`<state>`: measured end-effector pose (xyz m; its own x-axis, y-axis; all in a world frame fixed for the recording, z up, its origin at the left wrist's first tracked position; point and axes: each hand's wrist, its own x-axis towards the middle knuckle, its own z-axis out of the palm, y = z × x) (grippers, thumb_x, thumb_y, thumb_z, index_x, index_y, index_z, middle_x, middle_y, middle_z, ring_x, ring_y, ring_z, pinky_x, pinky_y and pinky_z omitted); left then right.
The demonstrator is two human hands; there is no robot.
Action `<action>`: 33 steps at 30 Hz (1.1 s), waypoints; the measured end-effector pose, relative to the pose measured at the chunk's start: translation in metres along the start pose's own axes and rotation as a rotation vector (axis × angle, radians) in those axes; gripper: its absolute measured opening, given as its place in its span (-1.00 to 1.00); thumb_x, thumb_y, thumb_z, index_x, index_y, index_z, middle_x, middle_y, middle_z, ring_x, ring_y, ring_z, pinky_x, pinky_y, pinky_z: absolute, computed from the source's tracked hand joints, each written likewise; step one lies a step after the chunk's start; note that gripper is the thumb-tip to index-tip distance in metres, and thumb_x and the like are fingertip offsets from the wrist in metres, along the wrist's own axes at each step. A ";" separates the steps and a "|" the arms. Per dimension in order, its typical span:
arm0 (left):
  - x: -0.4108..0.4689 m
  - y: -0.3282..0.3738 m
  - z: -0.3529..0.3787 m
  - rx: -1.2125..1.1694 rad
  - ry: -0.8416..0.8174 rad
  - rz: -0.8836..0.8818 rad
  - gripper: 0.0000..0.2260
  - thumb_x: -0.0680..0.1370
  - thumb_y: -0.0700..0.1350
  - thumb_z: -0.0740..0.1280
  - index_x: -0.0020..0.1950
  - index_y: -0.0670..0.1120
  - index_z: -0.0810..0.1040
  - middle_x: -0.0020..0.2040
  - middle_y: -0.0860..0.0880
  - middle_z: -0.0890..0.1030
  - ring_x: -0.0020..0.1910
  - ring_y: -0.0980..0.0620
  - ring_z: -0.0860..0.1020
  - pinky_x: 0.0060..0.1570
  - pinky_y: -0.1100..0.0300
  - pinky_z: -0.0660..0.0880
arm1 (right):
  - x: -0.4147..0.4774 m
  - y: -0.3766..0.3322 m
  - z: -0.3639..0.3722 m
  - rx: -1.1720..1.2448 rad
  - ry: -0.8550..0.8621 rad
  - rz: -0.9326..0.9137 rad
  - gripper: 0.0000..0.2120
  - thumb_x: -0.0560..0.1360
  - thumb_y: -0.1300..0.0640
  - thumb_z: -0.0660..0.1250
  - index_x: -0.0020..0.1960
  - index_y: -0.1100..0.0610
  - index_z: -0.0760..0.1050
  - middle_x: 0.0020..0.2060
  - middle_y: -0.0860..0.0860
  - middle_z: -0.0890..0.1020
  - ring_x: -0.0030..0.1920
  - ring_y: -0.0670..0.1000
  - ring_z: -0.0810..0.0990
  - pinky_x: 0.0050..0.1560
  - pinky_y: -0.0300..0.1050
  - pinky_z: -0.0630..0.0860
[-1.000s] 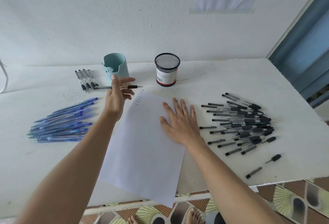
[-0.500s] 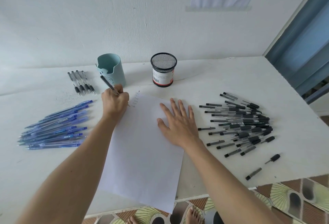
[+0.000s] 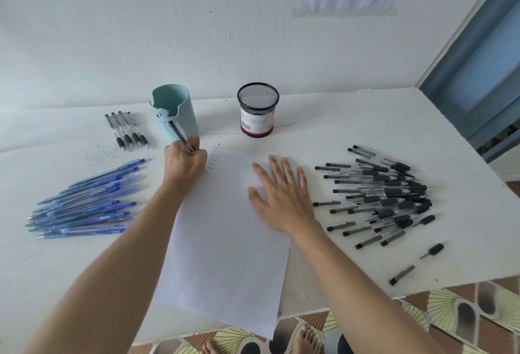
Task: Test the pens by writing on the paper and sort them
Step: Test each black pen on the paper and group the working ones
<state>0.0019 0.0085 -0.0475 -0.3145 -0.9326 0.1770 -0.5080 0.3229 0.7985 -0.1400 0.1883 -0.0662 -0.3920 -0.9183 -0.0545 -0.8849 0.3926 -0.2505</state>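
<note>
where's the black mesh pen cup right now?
Head view: the black mesh cup stands upright centre-back on the table, right of the teal holder, just beyond the paper.

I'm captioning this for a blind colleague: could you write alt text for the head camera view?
A person's left hand grips a pen at the top left of a paper sheet that the right hand presses flat. Blue pens lie left, black pens right, a teal cup and mesh cup behind.
</note>
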 end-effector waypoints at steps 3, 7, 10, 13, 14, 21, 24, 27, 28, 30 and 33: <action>-0.001 0.000 0.000 -0.019 -0.009 -0.028 -0.83 0.27 -0.28 0.16 -0.40 -0.11 0.16 -0.44 -0.06 0.20 -0.38 -0.07 0.15 -0.41 0.16 0.18 | 0.000 0.000 0.000 0.004 0.000 0.005 -0.42 0.62 -0.26 -0.05 0.61 -0.19 -0.05 0.63 -0.02 -0.11 0.61 0.06 -0.20 0.55 0.17 -0.30; -0.001 0.000 0.001 0.006 -0.018 -0.005 -0.91 0.23 -0.21 0.13 -0.38 -0.15 0.20 -0.40 -0.12 0.23 -0.34 -0.07 0.17 -0.38 0.10 0.20 | 0.001 0.000 0.000 0.007 -0.007 0.010 -0.42 0.62 -0.26 -0.05 0.61 -0.19 -0.05 0.63 -0.03 -0.12 0.61 0.05 -0.21 0.55 0.16 -0.31; -0.001 0.001 0.002 0.009 -0.001 -0.001 -0.91 0.22 -0.19 0.12 -0.38 -0.17 0.22 -0.41 -0.14 0.24 -0.33 -0.08 0.18 -0.39 0.10 0.21 | 0.001 0.000 0.001 0.001 -0.002 0.009 -0.42 0.62 -0.26 -0.05 0.61 -0.19 -0.05 0.63 -0.02 -0.11 0.61 0.06 -0.20 0.55 0.16 -0.31; -0.001 0.000 0.002 0.014 0.005 0.001 -0.91 0.21 -0.18 0.12 -0.39 -0.18 0.23 -0.41 -0.13 0.25 -0.33 -0.08 0.19 -0.37 0.09 0.21 | 0.001 0.000 0.002 -0.004 0.003 0.009 -0.41 0.60 -0.28 -0.09 0.60 -0.20 -0.05 0.63 -0.02 -0.10 0.61 0.06 -0.19 0.54 0.16 -0.31; 0.000 -0.001 0.002 0.016 0.002 0.004 -0.92 0.21 -0.18 0.13 -0.40 -0.16 0.23 -0.42 -0.13 0.25 -0.33 -0.09 0.19 -0.37 0.08 0.22 | 0.001 0.000 0.002 -0.003 0.003 0.008 -0.39 0.57 -0.30 -0.13 0.60 -0.20 -0.05 0.63 -0.02 -0.10 0.61 0.06 -0.19 0.54 0.16 -0.31; -0.001 0.000 0.002 0.043 -0.012 0.044 -0.89 0.20 -0.17 0.13 -0.42 -0.11 0.18 -0.43 -0.09 0.20 -0.33 -0.10 0.15 -0.38 0.07 0.16 | 0.001 0.000 0.002 0.002 0.006 0.008 -0.41 0.61 -0.27 -0.06 0.60 -0.19 -0.04 0.63 -0.02 -0.11 0.61 0.06 -0.20 0.55 0.16 -0.31; -0.001 0.000 0.003 0.034 -0.011 0.040 -0.90 0.21 -0.18 0.13 -0.43 -0.11 0.19 -0.45 -0.07 0.21 -0.34 -0.10 0.17 -0.39 0.07 0.17 | 0.001 0.000 0.002 0.003 0.006 0.007 -0.42 0.62 -0.26 -0.05 0.60 -0.20 -0.05 0.63 -0.02 -0.11 0.61 0.06 -0.20 0.55 0.16 -0.31; -0.001 0.001 0.004 0.038 -0.016 0.047 -0.90 0.22 -0.17 0.14 -0.42 -0.11 0.20 -0.43 -0.09 0.22 -0.33 -0.09 0.16 -0.40 0.07 0.16 | 0.000 0.000 0.001 0.010 0.009 0.006 -0.42 0.62 -0.26 -0.04 0.61 -0.19 -0.04 0.63 -0.02 -0.11 0.61 0.06 -0.20 0.54 0.16 -0.31; -0.001 0.001 0.005 0.044 -0.024 0.056 -0.90 0.22 -0.17 0.14 -0.42 -0.11 0.20 -0.43 -0.09 0.22 -0.33 -0.09 0.16 -0.40 0.07 0.16 | 0.000 0.000 0.001 0.011 0.010 0.006 -0.42 0.62 -0.26 -0.04 0.60 -0.20 -0.04 0.63 -0.02 -0.10 0.61 0.06 -0.20 0.55 0.16 -0.31; -0.001 0.000 0.004 0.060 -0.030 0.063 -0.91 0.21 -0.17 0.14 -0.40 -0.14 0.22 -0.42 -0.10 0.23 -0.33 -0.10 0.17 -0.39 0.06 0.15 | 0.001 0.000 0.002 0.010 0.012 0.005 -0.42 0.62 -0.26 -0.04 0.60 -0.20 -0.04 0.63 -0.02 -0.10 0.61 0.06 -0.20 0.55 0.16 -0.31; 0.000 -0.002 0.006 0.044 -0.026 0.041 -0.89 0.21 -0.18 0.14 -0.38 -0.19 0.24 -0.41 -0.13 0.25 -0.32 -0.10 0.18 -0.39 0.07 0.17 | 0.001 0.000 0.002 0.011 0.010 0.003 -0.42 0.62 -0.26 -0.05 0.61 -0.19 -0.04 0.63 -0.01 -0.11 0.61 0.06 -0.20 0.55 0.17 -0.30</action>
<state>-0.0018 0.0084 -0.0520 -0.3563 -0.9141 0.1937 -0.5289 0.3682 0.7647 -0.1401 0.1878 -0.0681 -0.3972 -0.9166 -0.0460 -0.8810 0.3949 -0.2605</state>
